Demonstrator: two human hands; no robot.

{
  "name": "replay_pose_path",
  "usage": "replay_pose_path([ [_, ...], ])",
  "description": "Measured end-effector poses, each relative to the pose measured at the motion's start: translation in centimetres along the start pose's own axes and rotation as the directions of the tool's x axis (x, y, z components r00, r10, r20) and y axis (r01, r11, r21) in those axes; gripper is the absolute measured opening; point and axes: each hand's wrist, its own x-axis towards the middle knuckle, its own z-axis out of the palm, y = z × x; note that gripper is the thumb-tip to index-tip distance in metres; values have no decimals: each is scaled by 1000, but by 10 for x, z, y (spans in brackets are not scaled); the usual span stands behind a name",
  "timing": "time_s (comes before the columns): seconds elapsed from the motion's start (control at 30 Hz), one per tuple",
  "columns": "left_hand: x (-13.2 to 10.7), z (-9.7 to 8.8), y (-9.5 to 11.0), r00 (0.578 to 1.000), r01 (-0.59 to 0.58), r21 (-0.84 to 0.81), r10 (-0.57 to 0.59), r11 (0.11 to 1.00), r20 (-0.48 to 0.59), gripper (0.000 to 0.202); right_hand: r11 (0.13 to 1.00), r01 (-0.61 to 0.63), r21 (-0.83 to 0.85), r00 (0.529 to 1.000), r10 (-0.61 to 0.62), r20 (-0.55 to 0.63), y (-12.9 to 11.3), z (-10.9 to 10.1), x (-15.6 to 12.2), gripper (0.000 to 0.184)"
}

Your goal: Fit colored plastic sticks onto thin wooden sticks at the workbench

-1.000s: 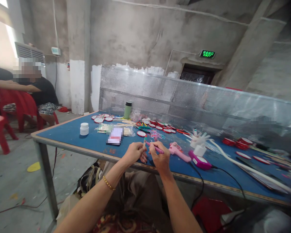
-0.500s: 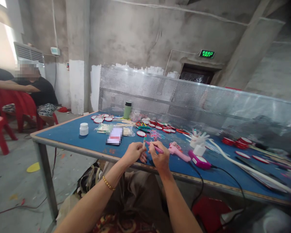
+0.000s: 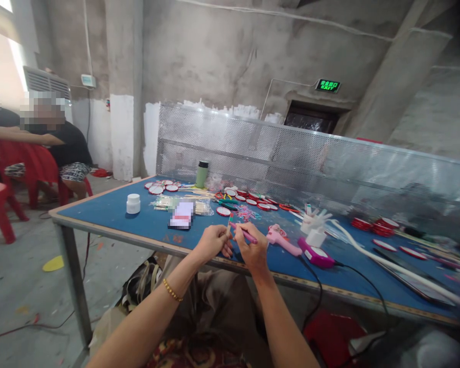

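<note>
My left hand (image 3: 213,241) is closed around a thin wooden stick (image 3: 229,225) with a coloured upper end, held upright above the table's front edge. In my right hand (image 3: 253,244) is a pink-purple pen (image 3: 248,235), gripped like a writing tool. Its tip points left and meets or nearly meets the stick; contact cannot be made out. Just beyond both hands lie a red-rimmed white disc (image 3: 223,211) and a scatter of small pink and blue pieces (image 3: 249,212). To the right of my right hand rests a pink handheld tool (image 3: 283,242).
On the blue table (image 3: 111,217) are a white jar (image 3: 133,204), a phone (image 3: 182,214), bagged sticks (image 3: 164,203), a green bottle (image 3: 202,175), and several red-rimmed discs. A corded purple box (image 3: 317,254) lies right. Behind stands a perforated metal screen (image 3: 230,138). People sit at left.
Both hands keep nearly the same place. The stick's coloured end has turned or tilted slightly, and the pen has shifted a little against it.
</note>
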Motion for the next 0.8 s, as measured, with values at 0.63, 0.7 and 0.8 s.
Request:
replay_pose_path([
  [0.63,-1,-1,1,1000,3,-19,-4,1000,-2,25,1000,-17,-8,999,16,-35,1,0,-2,18],
  [0.7,-1,-1,1,1000,0,-17,0,1000,-2,25,1000,-18,-4,999,18,-41,1,0,-2,18],
  [0.8,-1,0,1,1000,5,-16,-5,1000,-3,27,1000,-4,-1,1000,4,-8,-1,0,-1,19],
])
